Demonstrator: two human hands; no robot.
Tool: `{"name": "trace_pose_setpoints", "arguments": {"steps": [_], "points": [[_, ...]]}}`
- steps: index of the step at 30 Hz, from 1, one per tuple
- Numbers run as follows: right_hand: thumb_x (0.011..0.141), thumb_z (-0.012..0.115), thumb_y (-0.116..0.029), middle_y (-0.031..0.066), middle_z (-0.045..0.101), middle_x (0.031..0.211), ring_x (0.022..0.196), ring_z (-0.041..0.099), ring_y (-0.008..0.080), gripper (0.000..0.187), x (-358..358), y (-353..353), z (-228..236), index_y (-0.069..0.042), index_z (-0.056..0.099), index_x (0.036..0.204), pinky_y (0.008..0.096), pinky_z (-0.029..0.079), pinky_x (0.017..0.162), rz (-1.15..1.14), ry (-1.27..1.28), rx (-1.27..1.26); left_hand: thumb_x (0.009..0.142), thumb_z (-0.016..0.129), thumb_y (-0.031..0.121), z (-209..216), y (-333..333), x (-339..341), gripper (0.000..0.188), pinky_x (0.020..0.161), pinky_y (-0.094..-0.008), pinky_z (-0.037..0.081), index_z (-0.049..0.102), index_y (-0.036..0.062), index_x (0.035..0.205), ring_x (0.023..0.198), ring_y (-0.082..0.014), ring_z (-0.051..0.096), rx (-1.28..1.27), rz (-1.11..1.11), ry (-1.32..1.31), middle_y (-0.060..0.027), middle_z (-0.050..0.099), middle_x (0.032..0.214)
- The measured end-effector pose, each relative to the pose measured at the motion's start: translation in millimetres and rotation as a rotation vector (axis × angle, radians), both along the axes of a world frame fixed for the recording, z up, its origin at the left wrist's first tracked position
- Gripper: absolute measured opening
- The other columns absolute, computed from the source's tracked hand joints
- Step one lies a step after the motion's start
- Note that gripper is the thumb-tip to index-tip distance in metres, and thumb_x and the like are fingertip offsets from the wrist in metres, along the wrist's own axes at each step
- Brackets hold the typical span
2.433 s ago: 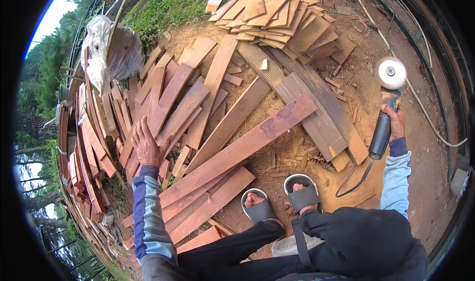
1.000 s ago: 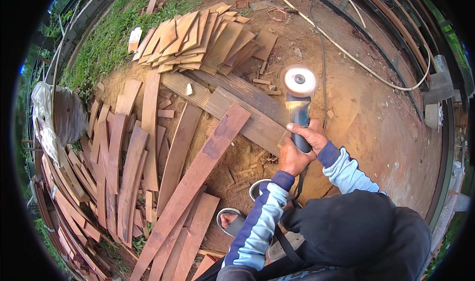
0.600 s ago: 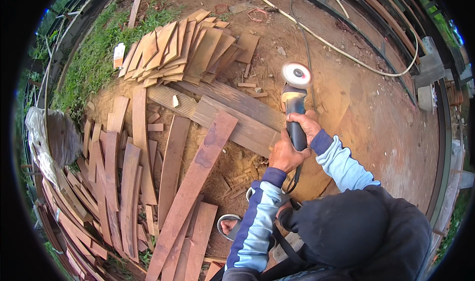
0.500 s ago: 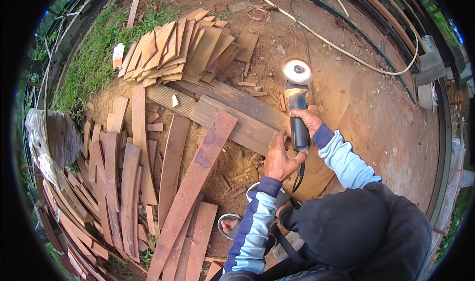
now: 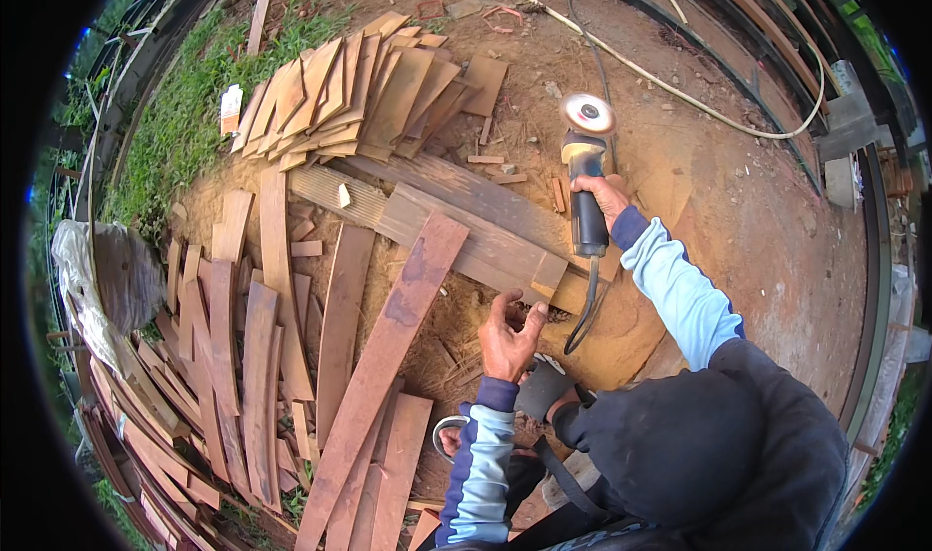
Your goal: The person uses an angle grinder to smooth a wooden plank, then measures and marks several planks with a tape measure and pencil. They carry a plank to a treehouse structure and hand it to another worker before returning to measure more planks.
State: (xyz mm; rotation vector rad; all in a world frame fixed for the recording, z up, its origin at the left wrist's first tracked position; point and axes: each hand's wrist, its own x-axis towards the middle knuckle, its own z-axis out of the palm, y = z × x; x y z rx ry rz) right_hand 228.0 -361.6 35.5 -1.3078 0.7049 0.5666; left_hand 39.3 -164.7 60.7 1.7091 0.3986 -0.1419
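Observation:
An angle grinder point(image 5: 588, 219) with a dark body and a round pale disc points away from me, its disc at the far end. My right hand point(image 5: 606, 198) is wrapped round the grinder's body, lifted over the ground. Closer in and to the left, my left hand point(image 5: 511, 345) has its thumb and fingers apart and nothing visible in it. Its fingertips are by the near end of a grooved wooden plank point(image 5: 466, 240); whether they touch it I cannot tell. A long reddish board point(image 5: 381, 367) slants across to the left of that hand. The grinder's black cord loops down beside its rear end.
A heap of short wooden pieces point(image 5: 325, 100) lies at the far left by the grass point(image 5: 180, 133). Many loose boards point(image 5: 257, 386) cover the left side. A pale hose point(image 5: 670, 100) curves across the far right ground. Below my left hand, a sandalled foot shows.
My left hand has come off the rear of the grinder and moved left and nearer. The right hand still holds the grinder, now slightly farther away, and the cord's loop shows more fully.

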Motion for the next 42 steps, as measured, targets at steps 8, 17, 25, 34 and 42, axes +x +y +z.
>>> {"name": "trace_pose_setpoints", "arguments": {"steps": [8, 17, 25, 34, 42], "points": [[0.069, 0.068, -0.021, 0.0043, 0.053, 0.065, 0.047, 0.051, 0.0153, 0.024, 6.8, -2.5, -11.4, -0.007, 0.056, 0.084, 0.0297, 0.048, 0.043, 0.035, -0.019, 0.019, 0.08, 0.07, 0.027, -5.8, 1.7, -2.3, 0.039, 0.051, -0.0277, 0.042, 0.059, -0.0018, 0.103, 0.054, -0.0122, 0.051, -0.007, 0.04, -0.015, -0.0071, 0.056, 0.059], [0.067, 0.068, -0.022, 0.0053, 0.054, 0.065, 0.048, 0.053, 0.0165, 0.024, 14.0, -6.9, -29.2, -0.007, 0.057, 0.082, 0.0316, 0.048, 0.043, 0.009, 0.002, 0.017, 0.082, 0.067, 0.031, -6.9, 10.7, -5.6, 0.041, 0.062, -0.0298, 0.046, 0.059, -0.0013, 0.105, 0.067, -0.0158, 0.059, -0.009, 0.012, 0.05, -0.0115, 0.063, 0.071], [0.067, 0.068, -0.02, 0.0056, 0.055, 0.064, 0.05, 0.054, 0.0168, 0.023, 8.9, 2.7, -13.0, -0.006, 0.057, 0.081, 0.0312, 0.048, 0.045, 0.01, -0.022, -0.004, 0.084, 0.065, 0.03, -5.1, 15.5, -5.8, 0.04, 0.067, -0.0301, 0.048, 0.059, -0.0021, 0.106, 0.074, -0.0169, 0.062, -0.023, 0.0, 0.133, -0.0122, 0.066, 0.077], [0.072, 0.063, -0.019, 0.0047, 0.056, 0.067, 0.053, 0.054, 0.0146, 0.017, 12.2, 0.9, -23.8, -0.006, 0.056, 0.081, 0.0274, 0.047, 0.048, 0.035, -0.023, 0.077, 0.084, 0.065, 0.032, -9.8, 25.7, -7.9, 0.04, 0.06, -0.0296, 0.046, 0.06, -0.0013, 0.106, 0.066, -0.0131, 0.058, 0.015, 0.019, 0.155, -0.0097, 0.065, 0.071], [0.068, 0.069, -0.027, 0.0033, 0.053, 0.07, 0.056, 0.054, 0.0154, 0.03, 12.3, -10.4, -45.4, -0.008, 0.056, 0.087, 0.0308, 0.048, 0.051, 0.054, -0.046, -0.017, 0.075, 0.07, 0.035, 3.4, 85.2, -16.2, 0.049, 0.072, -0.0391, 0.049, 0.055, 0.0058, 0.112, 0.085, -0.0305, 0.06, 0.631, -0.058, -0.119, -0.0148, 0.058, 0.096]]}}
